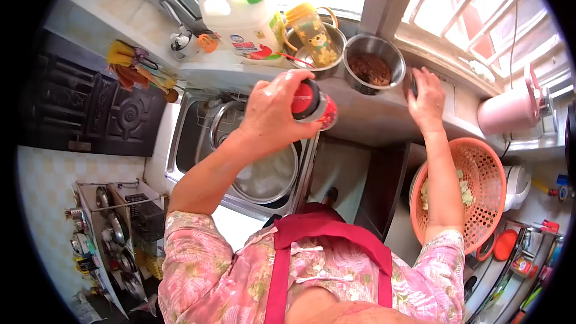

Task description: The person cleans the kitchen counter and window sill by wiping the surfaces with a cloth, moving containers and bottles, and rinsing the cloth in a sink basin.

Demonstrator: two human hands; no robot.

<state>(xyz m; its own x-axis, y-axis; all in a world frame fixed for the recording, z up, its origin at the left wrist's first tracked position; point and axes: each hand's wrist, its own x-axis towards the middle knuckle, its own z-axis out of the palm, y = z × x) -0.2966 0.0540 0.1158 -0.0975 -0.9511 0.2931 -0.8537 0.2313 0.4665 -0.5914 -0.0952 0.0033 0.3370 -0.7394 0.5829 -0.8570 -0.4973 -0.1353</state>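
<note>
My left hand (267,105) is wrapped around a jar (328,114) with a black-rimmed red lid (305,100) and a red patterned label. The jar is held in the air in front of the window ledge. On that ledge stands a metal pot (367,54) with a dark brown, crumbly mass (370,69) inside. Just right of the pot, my right hand (428,101) reaches to the ledge, its fingers closed on a small dark object (412,84) that is mostly hidden.
A white jug (240,27) with a green cap and a yellow patterned cup (315,39) stand on the ledge. Below left, a sink (186,135) holds a round basin (294,174). An orange colander (495,198) with pale pieces sits under my right forearm, near a pink pitcher (507,111).
</note>
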